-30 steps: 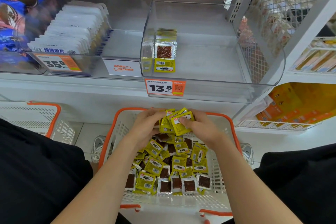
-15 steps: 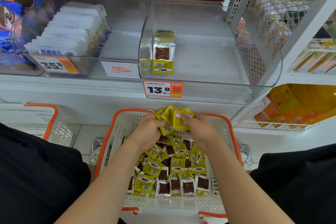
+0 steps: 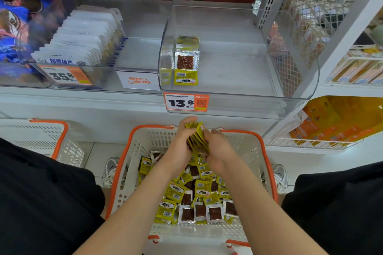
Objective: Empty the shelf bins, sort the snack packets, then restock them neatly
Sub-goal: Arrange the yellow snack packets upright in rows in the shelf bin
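yellow packets (image 3: pixel 198 137), orange-rimmed white basket (image 3: pixel 121 163)

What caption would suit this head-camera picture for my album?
Left hand and right hand grip a stack of yellow packets above the basket, under a clear bin.

packet stack (image 3: pixel 196 136) tightened — edge-on, lifted higher

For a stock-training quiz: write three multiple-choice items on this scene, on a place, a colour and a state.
1. Where do the loose yellow packets lie? A in the white basket B on the floor C on a chair
2. What colour is the basket's rim? A blue B orange C green
3. What are the left hand and right hand doing? A hanging idle B holding a packet stack C lifting the basket
Key: 1 A, the pile covers the basket's bottom; 2 B, its edge is orange; 3 B, both clasp the stack.
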`<action>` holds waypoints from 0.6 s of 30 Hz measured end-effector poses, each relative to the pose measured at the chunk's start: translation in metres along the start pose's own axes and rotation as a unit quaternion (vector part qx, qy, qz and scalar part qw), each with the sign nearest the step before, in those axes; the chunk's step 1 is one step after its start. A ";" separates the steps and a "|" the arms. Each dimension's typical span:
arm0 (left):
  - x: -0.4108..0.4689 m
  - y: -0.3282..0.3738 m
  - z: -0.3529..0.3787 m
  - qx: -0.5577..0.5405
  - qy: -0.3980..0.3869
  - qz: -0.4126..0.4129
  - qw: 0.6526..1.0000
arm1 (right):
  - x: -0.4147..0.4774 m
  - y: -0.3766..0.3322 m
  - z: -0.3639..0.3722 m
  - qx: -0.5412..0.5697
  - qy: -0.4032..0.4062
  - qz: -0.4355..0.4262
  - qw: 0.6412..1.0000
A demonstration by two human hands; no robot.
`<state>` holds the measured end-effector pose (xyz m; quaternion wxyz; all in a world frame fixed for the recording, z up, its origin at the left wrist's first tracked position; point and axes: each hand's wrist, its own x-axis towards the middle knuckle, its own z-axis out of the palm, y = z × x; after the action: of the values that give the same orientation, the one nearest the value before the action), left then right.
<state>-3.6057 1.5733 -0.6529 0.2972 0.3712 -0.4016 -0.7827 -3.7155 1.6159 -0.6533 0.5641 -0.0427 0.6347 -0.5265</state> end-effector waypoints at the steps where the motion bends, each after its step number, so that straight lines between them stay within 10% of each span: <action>1: -0.003 -0.001 0.002 0.036 -0.006 -0.002 0.999 | -0.002 0.003 0.003 -0.009 0.006 0.001 1.000; 6: -0.017 -0.002 -0.004 0.121 -0.008 0.006 0.993 | -0.014 0.003 0.011 -0.205 0.024 -0.015 0.978; 12: -0.041 -0.005 0.024 0.121 0.158 0.099 0.975 | -0.046 -0.028 -0.008 -0.460 -0.081 -0.138 0.873; 18: -0.074 0.025 0.045 0.143 0.142 0.123 0.972 | -0.092 -0.079 -0.028 -0.537 -0.153 -0.242 0.794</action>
<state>-3.5977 1.6352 -0.5885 0.3894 0.4646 -0.5054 -0.6140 -3.7460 1.6580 -0.5406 0.3943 -0.5706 0.6901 -0.2065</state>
